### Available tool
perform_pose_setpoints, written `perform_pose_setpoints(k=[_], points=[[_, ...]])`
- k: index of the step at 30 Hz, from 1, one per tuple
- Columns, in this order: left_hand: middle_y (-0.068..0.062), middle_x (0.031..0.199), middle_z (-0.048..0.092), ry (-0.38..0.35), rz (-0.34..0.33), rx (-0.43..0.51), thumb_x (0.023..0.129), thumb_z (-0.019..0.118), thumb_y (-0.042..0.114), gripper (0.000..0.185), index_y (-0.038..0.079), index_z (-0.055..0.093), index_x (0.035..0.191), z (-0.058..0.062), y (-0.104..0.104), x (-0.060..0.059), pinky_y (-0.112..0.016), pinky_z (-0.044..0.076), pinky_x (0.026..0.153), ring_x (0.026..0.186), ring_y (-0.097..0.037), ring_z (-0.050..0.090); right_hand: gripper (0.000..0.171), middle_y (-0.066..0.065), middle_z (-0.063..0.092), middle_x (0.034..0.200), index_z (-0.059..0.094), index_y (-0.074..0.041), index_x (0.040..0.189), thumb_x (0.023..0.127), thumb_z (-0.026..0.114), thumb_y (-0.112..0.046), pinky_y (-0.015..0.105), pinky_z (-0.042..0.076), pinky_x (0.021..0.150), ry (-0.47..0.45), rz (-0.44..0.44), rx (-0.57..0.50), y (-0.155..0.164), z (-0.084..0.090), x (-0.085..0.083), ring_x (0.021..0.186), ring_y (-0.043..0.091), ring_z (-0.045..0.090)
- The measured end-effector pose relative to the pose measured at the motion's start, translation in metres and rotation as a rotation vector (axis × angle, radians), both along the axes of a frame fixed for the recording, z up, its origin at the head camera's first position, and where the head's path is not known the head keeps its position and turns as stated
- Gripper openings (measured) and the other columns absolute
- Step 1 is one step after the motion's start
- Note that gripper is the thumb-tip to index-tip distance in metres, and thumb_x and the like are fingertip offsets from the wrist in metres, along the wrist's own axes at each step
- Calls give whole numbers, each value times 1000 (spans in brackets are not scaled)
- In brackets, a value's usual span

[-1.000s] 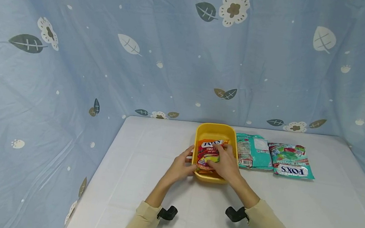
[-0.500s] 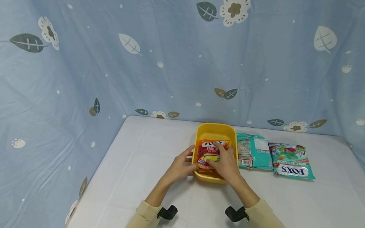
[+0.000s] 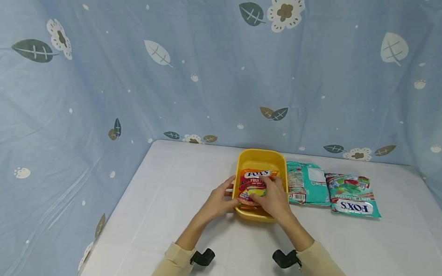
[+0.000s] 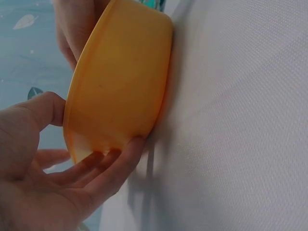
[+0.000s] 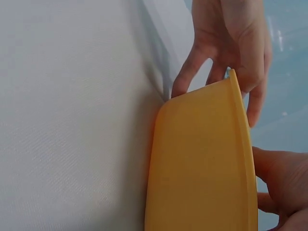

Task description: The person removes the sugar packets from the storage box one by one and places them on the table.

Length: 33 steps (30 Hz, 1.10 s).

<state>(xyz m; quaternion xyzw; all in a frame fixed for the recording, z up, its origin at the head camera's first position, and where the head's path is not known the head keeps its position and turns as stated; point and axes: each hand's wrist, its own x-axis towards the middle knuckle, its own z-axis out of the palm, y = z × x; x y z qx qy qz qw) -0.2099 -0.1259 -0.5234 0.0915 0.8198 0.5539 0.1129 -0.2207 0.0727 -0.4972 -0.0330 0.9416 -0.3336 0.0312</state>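
Orange candy packet [image 3: 253, 186] lay in the yellow tub [image 3: 259, 156], long axis running away from the person. Right hand [image 3: 273, 199] rested on it from the near right, fingers bent over its face (grip unclear). Left hand [image 3: 220, 202] curled around the tub's near-left wall, thumb on rim.
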Motion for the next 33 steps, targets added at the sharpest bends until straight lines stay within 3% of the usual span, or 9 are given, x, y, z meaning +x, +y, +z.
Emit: perform_pose_setpoints(k=[7, 16, 33], points=[[-15, 142, 48, -6, 2, 11, 88, 66, 14, 81, 20, 25, 157, 1, 0, 1, -31, 61, 72, 123, -32, 55, 62, 32, 36, 146, 58, -5, 134, 82, 78, -31, 63, 43, 102, 13, 17, 14, 0, 0, 0, 127, 46, 45], [-15, 141, 48, -10, 6, -2, 88, 66, 14, 81, 19, 24, 157, 1, 0, 1, -30, 61, 71, 122, -31, 56, 51, 31, 38, 147, 61, -1, 132, 86, 75, -19, 58, 39, 109, 56, 31, -35, 4, 3, -2, 135, 44, 39], [-15, 141, 49, -12, 0, 12, 88, 67, 14, 81, 24, 26, 156, -2, -1, 1, -36, 61, 74, 123, -32, 55, 48, 30, 38, 147, 63, -2, 129, 86, 74, -16, 60, 37, 110, 60, 52, -69, 12, 8, -5, 133, 48, 41]])
